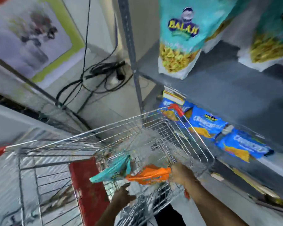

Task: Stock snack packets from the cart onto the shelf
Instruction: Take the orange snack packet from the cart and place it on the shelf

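A wire shopping cart (155,116) fills the lower middle of the blurred head view. Inside it lie a teal snack packet (112,169) and an orange snack packet (149,174). My right hand (180,174) grips the right end of the orange packet, inside the cart. Just below the teal packet is my left hand (122,195), fingers curled; I cannot tell whether it holds it. To the right stands the grey metal shelf (232,88), with teal packets (180,38) hanging above and blue packets (207,124) on the level below.
A red flap (88,188) stands at the cart's near end and a red bumper (176,108) at its far corner. Black cables (95,75) lie on the tiled floor beyond the cart, by the shelf's upright post (131,53). A poster (31,35) leans at the upper left.
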### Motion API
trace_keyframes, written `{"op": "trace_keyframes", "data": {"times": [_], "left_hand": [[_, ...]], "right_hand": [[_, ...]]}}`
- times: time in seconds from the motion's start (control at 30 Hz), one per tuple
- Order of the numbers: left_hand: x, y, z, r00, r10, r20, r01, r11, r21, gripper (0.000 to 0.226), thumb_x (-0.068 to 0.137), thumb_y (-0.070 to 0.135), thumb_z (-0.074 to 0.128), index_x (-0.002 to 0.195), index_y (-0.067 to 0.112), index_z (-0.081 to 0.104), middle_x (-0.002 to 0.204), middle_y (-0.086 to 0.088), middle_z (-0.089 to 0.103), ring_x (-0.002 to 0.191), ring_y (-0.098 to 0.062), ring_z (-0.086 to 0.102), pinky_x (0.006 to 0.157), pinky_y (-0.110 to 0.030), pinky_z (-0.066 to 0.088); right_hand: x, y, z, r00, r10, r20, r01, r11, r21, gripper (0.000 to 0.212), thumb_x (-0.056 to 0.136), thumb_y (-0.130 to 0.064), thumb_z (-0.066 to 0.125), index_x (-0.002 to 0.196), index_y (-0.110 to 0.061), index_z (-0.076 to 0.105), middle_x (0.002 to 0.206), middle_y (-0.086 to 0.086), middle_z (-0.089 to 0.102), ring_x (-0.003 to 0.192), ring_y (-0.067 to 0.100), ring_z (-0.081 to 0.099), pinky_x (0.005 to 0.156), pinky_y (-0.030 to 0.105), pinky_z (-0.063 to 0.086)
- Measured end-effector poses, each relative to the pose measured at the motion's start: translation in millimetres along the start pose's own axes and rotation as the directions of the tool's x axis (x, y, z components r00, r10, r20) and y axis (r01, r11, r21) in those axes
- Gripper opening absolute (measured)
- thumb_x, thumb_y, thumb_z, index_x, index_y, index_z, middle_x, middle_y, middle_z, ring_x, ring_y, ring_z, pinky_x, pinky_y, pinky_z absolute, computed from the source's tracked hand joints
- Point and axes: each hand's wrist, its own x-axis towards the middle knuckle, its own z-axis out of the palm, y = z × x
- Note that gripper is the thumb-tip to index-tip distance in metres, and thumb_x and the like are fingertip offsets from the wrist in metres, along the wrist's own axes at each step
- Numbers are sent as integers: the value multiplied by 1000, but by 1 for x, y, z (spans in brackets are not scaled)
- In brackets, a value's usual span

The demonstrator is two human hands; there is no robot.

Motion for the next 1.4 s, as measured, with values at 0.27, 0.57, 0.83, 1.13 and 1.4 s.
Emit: {"op": "trace_keyframes", "data": {"times": [0.27, 0.57, 0.83, 1.13, 1.4], "left_hand": [[11, 41, 19, 970, 66, -236, -127, 958, -256, 15, 68, 32, 73, 56, 27, 64, 71, 4, 71, 76, -12, 61, 68, -33, 47], [-23, 69, -2, 915, 252, -316, -361, 862, -357, 14, 76, 30, 76, 71, 20, 66, 81, -8, 76, 84, -27, 71, 80, -47, 57], [-101, 143, -49, 708, 551, -442, -704, 604, -374, 34, 74, 37, 71, 58, 9, 60, 60, -2, 63, 61, -15, 57, 66, -40, 49], [-256, 298, -92, 276, 887, -370, -955, 210, -208, 31, 77, 28, 72, 51, 19, 59, 47, 9, 57, 48, -3, 48, 51, -24, 40], [-394, 377, -89, 141, 948, -286, -978, 89, -188, 22, 75, 33, 76, 65, 14, 71, 78, -7, 78, 77, -25, 74, 77, -38, 58]], "right_hand": [[56, 25, 5, 999, -54, -1, 53, 984, 172, 13, 66, -24, 72, 58, -20, 62, 73, 4, 68, 78, 20, 71, 64, 26, 47], [31, 32, -9, 976, -24, -216, 112, 905, 410, 21, 72, -20, 77, 71, 1, 72, 71, 13, 76, 69, 28, 74, 69, 40, 60], [-97, 6, -62, 815, 21, -580, 413, 680, 605, 13, 80, -4, 71, 69, -10, 71, 62, -7, 74, 59, 5, 63, 57, 20, 51], [-300, -9, -159, 460, 208, -863, 662, 568, 489, 24, 90, -5, 59, 103, 15, 63, 76, 12, 62, 56, 10, 55, 44, 6, 41], [-435, 8, -216, 176, 228, -958, 758, 589, 280, 14, 89, -14, 63, 77, -13, 70, 55, -10, 67, 50, -1, 55, 47, 8, 43]]}}
